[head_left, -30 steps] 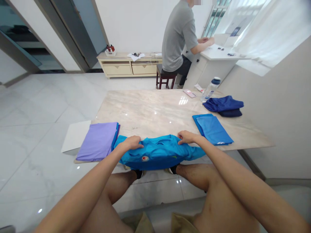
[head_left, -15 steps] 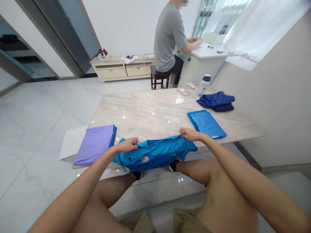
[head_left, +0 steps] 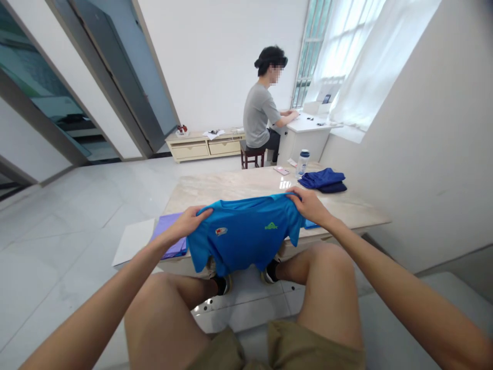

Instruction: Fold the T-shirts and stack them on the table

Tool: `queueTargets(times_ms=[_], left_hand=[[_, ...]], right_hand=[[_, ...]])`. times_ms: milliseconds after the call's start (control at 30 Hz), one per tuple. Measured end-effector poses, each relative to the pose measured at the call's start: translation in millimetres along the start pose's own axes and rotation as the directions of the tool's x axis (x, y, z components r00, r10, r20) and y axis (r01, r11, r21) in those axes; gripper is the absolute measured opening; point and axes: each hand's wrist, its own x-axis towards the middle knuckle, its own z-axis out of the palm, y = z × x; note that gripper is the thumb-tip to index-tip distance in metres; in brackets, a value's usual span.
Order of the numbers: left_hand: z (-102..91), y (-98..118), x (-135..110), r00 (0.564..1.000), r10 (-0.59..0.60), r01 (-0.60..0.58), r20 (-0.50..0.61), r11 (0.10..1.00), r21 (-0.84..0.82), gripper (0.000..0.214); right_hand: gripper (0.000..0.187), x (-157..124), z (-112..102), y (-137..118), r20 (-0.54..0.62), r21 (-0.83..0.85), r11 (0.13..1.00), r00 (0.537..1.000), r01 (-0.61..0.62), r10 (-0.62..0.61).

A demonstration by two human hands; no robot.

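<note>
A blue short-sleeved T-shirt (head_left: pixel 246 234) hangs between my hands over the near edge of the table, its front towards me with a round badge and a green logo on the chest. My left hand (head_left: pixel 191 220) pinches it at the left shoulder. At the other shoulder my right hand (head_left: pixel 308 204) is closed on the fabric. Behind my left wrist lies folded purple clothing (head_left: pixel 168 226). A folded blue garment (head_left: pixel 311 224) shows only a corner beside my right hand, the rest being hidden.
On the marble table (head_left: pixel 215 183) stand a water bottle (head_left: pixel 303 163) and, nearby, a pink phone (head_left: pixel 281 170). Dark blue clothes (head_left: pixel 323 180) lie at its right. A person (head_left: pixel 259 110) sits on a stool at a white desk (head_left: pixel 308 125) beyond.
Both hands have lifted the T-shirt and stretched its shoulders apart, so its front now hangs down open. My view has tilted upward, showing more of the person.
</note>
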Motion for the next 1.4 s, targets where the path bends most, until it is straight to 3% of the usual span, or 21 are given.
queueTargets(times_ms=[133, 233, 300, 367, 500, 600, 667, 767, 867, 933, 967, 1067, 1167, 1267, 1400], left_hand=[[-36.2, 80, -45, 0.994, 0.1, -0.095, -0.032, 0.988, 0.119, 0.08], [-44.9, 118, -74, 0.99, 0.135, -0.124, -0.035, 0.969, 0.213, 0.07], [-43.0, 124, -87, 0.994, 0.097, -0.106, 0.048, 0.96, 0.26, 0.061], [-38.5, 116, -94, 0.992, 0.054, -0.087, 0.113, 0.949, 0.304, 0.052], [-38.9, 92, -96, 0.997, 0.07, -0.08, 0.042, 0.937, 0.339, 0.048], [-57.1, 93, -94, 0.993, 0.12, -0.106, -0.017, 0.926, 0.363, 0.052], [-74.4, 100, -94, 0.98, 0.176, -0.131, -0.088, 0.916, 0.378, 0.052], [-96.6, 110, -98, 0.944, 0.26, -0.183, -0.204, 0.926, 0.33, 0.05], [-104.5, 106, -104, 0.9, 0.31, -0.241, -0.306, 0.94, 0.243, 0.054], [-102.2, 96, -107, 0.884, 0.299, -0.229, -0.359, 0.947, 0.225, 0.055], [-100.1, 91, -109, 0.883, 0.281, -0.203, -0.376, 0.951, 0.233, 0.054], [-95.6, 79, -111, 0.883, 0.244, -0.125, -0.401, 0.945, 0.301, 0.053], [-96.5, 73, -113, 0.87, 0.288, -0.105, -0.4, 0.901, 0.42, 0.056], [-98.0, 66, -115, 0.875, 0.312, -0.083, -0.369, 0.85, 0.52, 0.061], [-94.5, 52, -116, 0.901, 0.25, -0.031, -0.354, 0.852, 0.523, 0.068]], right_hand=[[0.03, 15, -64, -52, -0.166, -0.004, 0.99, 0.977, 0.138, -0.137], [0.032, 29, -102, -89, -0.233, -0.019, 0.977, 0.949, 0.212, -0.211], [0.036, 31, -115, -105, -0.319, -0.02, 0.972, 0.92, 0.234, -0.227], [0.037, 27, -117, -111, -0.374, -0.023, 0.971, 0.899, 0.237, -0.228], [0.039, 18, -108, -97, -0.333, -0.068, 0.975, 0.917, 0.21, -0.221], [0.042, 22, -116, -91, -0.314, -0.077, 0.981, 0.929, 0.178, -0.194], [0.047, 26, -130, -93, -0.235, -0.051, 0.983, 0.955, 0.174, -0.181], [0.057, 26, -147, -98, 0.044, 0.022, 0.986, 0.985, 0.165, -0.166], [0.058, 13, -142, -96, 0.365, 0.057, 0.99, 0.92, 0.131, -0.143], [0.05, 0, -129, -90, 0.466, 0.058, 0.986, 0.87, 0.155, -0.164], [0.046, -6, -121, -85, 0.459, 0.059, 0.983, 0.869, 0.175, -0.182], [0.033, -12, -101, -70, 0.236, 0.059, 0.981, 0.952, 0.186, -0.194], [0.026, -4, -91, -53, -0.057, 0.089, 0.993, 0.995, 0.081, -0.076], [0.031, 7, -88, -36, -0.249, 0.171, 0.984, 0.964, -0.052, 0.094], [0.039, 15, -89, -17, -0.34, 0.245, 0.96, 0.916, -0.134, 0.214]])
